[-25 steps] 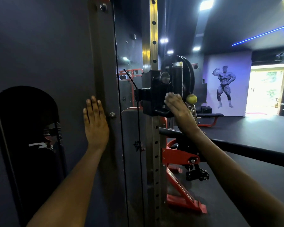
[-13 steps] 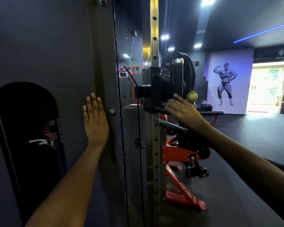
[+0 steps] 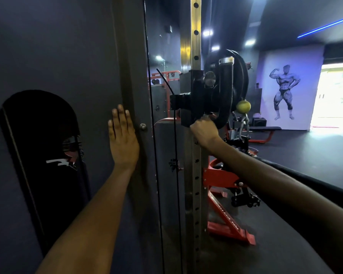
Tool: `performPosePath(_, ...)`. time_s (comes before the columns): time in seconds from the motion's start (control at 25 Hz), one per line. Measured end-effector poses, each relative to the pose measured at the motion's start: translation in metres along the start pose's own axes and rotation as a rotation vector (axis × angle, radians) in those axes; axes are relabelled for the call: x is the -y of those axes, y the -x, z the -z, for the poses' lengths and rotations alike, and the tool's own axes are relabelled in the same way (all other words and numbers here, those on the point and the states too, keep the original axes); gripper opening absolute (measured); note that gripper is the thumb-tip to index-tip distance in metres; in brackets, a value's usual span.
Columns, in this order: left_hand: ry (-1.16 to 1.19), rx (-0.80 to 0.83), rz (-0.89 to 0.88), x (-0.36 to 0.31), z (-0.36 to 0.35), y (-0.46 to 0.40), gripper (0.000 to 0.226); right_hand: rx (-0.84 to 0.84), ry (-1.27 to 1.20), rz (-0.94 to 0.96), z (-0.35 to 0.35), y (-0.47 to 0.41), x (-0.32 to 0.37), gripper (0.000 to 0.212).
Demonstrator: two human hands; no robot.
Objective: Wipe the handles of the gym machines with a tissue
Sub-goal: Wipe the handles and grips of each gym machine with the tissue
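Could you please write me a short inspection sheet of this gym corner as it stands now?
Surface: dark rubber gym floor, bare where visible.
Job's things: black pulley carriage with curved black handle on the perforated steel upright; no tissue visible.
Clutter: round yellow-green stopper ball beside the handle.
Grippers: left hand flat on the dark grey panel; right hand curled at the carriage's lower edge, contents hidden.
Cables: thin black machine cable running down beside the upright.
Surroundings: red steel frame, bodybuilder mural, bright doorway.
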State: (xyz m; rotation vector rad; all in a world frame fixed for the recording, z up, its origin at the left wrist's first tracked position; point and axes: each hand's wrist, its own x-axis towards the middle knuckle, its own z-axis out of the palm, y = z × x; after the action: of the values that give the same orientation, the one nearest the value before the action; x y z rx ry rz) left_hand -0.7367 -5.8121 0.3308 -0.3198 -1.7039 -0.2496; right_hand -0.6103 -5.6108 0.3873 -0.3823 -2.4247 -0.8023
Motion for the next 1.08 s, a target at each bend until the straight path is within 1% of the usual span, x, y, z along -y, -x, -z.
performPosePath(0.08, -0.022, -0.002, -0.011, 0.001, -0.002, -0.001, 0.067, -0.033, -0.036, -0.117, -0.001, 0.011, -0.007, 0.021)
performPosePath(0.12, -0.023, 0.006, -0.012, 0.001, -0.002, 0.000, 0.066, -0.049, -0.030, -0.126, -0.003, 0.012, -0.008, 0.022)
performPosePath(0.2, -0.028, 0.018, -0.010, 0.000, -0.003, 0.001, 0.067, -0.047, -0.013, -0.087, -0.003, 0.004, -0.007, 0.024)
performPosePath(0.24, -0.032, 0.028, -0.003, 0.000, -0.002, 0.001, 0.067, -0.017, -0.038, -0.076, -0.003, -0.001, -0.005, 0.024)
performPosePath(0.36, -0.054, 0.075, 0.008, 0.001, 0.003, -0.001, 0.069, 0.004, -0.085, -0.083, -0.003, -0.008, 0.002, 0.026)
performPosePath(0.48, -0.088, 0.208, 0.032, 0.001, 0.011, -0.002, 0.069, -0.058, -0.094, -0.061, -0.006, 0.002, -0.002, 0.029)
performPosePath(0.6, -0.063, 0.374, 0.071, -0.006, 0.029, 0.000, 0.074, -0.130, -0.274, -0.049, -0.002, 0.025, -0.004, 0.028)
performPosePath(0.72, 0.109, 0.497, 0.069, -0.018, 0.057, 0.001, 0.068, -0.193, -0.491, -0.126, 0.015, 0.055, -0.002, 0.020)
performPosePath(0.8, 0.244, 0.555, 0.042, -0.028, 0.076, 0.004, 0.061, -0.168, -0.591, -0.210, 0.025, 0.069, -0.004, 0.017)
performPosePath(0.92, 0.389, 0.646, -0.033, -0.047, 0.104, 0.011, 0.053, -0.015, -0.674, -0.318, 0.034, 0.082, -0.007, 0.022)
performPosePath(0.96, 0.411, 0.681, -0.065, -0.054, 0.112, 0.014, 0.051, 0.020, -0.726, -0.344, 0.037, 0.086, -0.007, 0.024)
performPosePath(1.08, 0.403, 0.764, -0.140, -0.066, 0.135, 0.024, 0.048, 0.042, -0.833, -0.391, 0.044, 0.102, 0.001, 0.022)
